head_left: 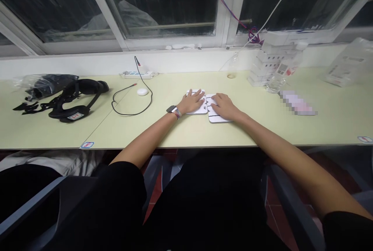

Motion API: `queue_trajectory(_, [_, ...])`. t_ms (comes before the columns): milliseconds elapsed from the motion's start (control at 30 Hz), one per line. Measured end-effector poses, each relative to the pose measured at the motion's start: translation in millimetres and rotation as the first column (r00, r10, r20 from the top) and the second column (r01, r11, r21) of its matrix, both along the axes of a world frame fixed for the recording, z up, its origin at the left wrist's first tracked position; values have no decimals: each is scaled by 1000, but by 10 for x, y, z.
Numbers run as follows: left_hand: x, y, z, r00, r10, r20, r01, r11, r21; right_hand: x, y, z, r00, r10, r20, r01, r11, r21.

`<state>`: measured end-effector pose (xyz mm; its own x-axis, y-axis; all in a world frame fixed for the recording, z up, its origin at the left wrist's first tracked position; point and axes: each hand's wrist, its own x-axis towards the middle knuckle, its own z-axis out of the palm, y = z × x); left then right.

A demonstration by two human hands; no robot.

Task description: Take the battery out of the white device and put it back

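Note:
My left hand (pixel 191 102) lies flat with spread fingers on a group of white cards (pixel 200 110). A black letter, like a W, shows at their right edge. Beside it, my right hand (pixel 225 106) rests on a second group of white cards (pixel 216 119) crossed by black lines, its fingers lightly bent and pointing left. The two groups sit edge to edge, the right one slightly nearer to me. My palms and fingers hide most of the cards' faces. A dark watch (pixel 171 109) and a braided band are on my left wrist.
On the left lie a black headset (pixel 78 103), a black cable (pixel 128 114) and a white round case (pixel 142 92). A power strip (pixel 138 74) runs along the wall. White boxes (pixel 264 64), a plastic bottle (pixel 279 74) and a blurred-out flat object (pixel 297 102) are on the right.

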<state>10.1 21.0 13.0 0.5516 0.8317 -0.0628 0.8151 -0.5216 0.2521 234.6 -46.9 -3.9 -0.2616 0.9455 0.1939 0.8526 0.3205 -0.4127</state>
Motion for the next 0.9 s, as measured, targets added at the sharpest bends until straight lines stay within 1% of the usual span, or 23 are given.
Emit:
queue_trajectory(367, [-63,-341,-41,1000,-22,17,22,1000,5,-19,-25,7,999,-10,40,9,1000,3])
queue_trajectory(733, [-64,-441,-57,999,-20,25,20,1000,24,-14,-3,-59,997,-17,75,16,1000,17])
queue_trajectory(900, [-75,-536,-42,999,-24,30,24,999,26,-17,-65,-76,997,-15,81,12,1000,28])
